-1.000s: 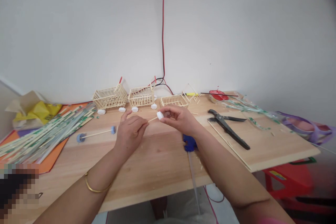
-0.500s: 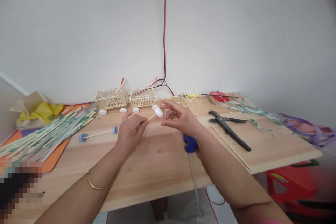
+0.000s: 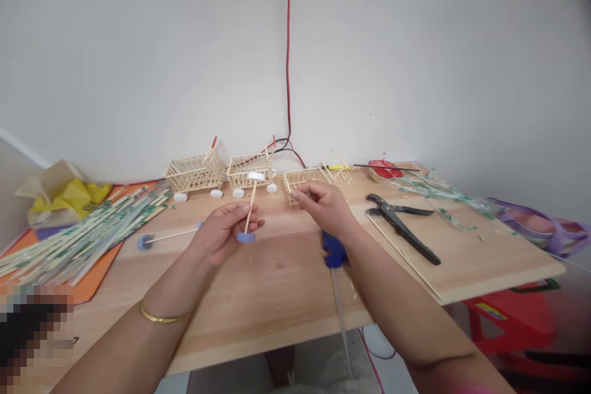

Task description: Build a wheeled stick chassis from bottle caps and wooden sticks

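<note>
One wheeled axle (image 3: 252,197) is pinched by the left hand (image 3: 219,231); right of it, the right hand's (image 3: 325,206) grip is unclear.

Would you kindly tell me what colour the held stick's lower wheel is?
The lower wheel is blue, as the head view shows.

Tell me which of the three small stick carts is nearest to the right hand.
The rightmost cart, partly covered by the right hand. The left cart and the middle cart stand farther leftward, on white wheels.
</note>
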The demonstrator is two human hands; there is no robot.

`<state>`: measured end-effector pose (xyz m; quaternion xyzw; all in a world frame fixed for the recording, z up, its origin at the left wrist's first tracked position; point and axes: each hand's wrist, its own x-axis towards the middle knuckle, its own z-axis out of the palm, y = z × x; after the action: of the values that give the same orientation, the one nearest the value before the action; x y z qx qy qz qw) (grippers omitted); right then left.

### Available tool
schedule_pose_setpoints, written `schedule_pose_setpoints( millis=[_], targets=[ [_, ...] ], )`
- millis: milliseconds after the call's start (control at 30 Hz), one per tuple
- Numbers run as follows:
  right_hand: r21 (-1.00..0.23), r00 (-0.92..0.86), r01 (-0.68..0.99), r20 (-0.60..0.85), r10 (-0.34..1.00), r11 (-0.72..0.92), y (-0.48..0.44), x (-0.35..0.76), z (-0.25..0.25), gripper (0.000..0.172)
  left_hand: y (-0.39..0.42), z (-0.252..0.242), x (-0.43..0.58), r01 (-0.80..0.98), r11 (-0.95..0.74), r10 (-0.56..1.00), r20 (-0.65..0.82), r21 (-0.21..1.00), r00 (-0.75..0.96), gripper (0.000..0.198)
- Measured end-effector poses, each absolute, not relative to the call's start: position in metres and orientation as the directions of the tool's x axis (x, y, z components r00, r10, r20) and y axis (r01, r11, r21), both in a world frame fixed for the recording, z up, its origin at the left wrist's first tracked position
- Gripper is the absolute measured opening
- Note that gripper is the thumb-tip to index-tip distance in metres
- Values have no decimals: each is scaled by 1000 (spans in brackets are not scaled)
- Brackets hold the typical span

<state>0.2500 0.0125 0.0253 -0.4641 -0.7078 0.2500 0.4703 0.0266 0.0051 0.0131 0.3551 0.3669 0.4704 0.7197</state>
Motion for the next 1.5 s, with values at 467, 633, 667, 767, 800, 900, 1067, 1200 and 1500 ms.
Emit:
schedule_pose_setpoints(
  millis=[467, 633, 667, 767, 800, 900, 1067, 1200, 1500],
  targets=[
    [-860, -241, 200, 421, 875, 469, 15, 251, 21, 28, -4, 11, 27, -283, 418, 797, -199, 863, 570, 17],
    [-872, -350, 190, 368, 861, 450, 14, 253, 22, 34, -7, 12, 26, -247, 440, 769, -220, 863, 601, 18],
    [-879, -355, 185, 356, 864, 439, 14, 252, 21, 35, -7, 12, 26, -246, 440, 765, -218, 864, 606, 18],
    [-914, -374, 117, 323, 870, 389, 15, 252, 18, 37, -7, 14, 26, -246, 434, 754, -199, 867, 626, 19],
    [-925, -392, 73, 317, 864, 373, 15, 251, 17, 38, -7, 14, 26, -241, 432, 749, -196, 869, 633, 20],
    [-947, -457, -49, 304, 836, 318, 16, 251, 16, 60, -6, 12, 25, -220, 424, 734, -192, 878, 651, 20],
    [-988, -407, 55, 112, 907, 146, 15, 248, 14, 50, -5, 13, 25, -345, 410, 782, -131, 844, 610, 16],
    [-880, -298, 316, 261, 918, 353, 12, 241, 15, 21, -5, 18, 26, -449, 414, 834, -132, 792, 536, 11],
    [-397, -414, 499, 672, 614, 770, 1, 226, 4, 27, -4, 14, 33, -469, 490, 826, -220, 735, 519, 11]
  ],
)
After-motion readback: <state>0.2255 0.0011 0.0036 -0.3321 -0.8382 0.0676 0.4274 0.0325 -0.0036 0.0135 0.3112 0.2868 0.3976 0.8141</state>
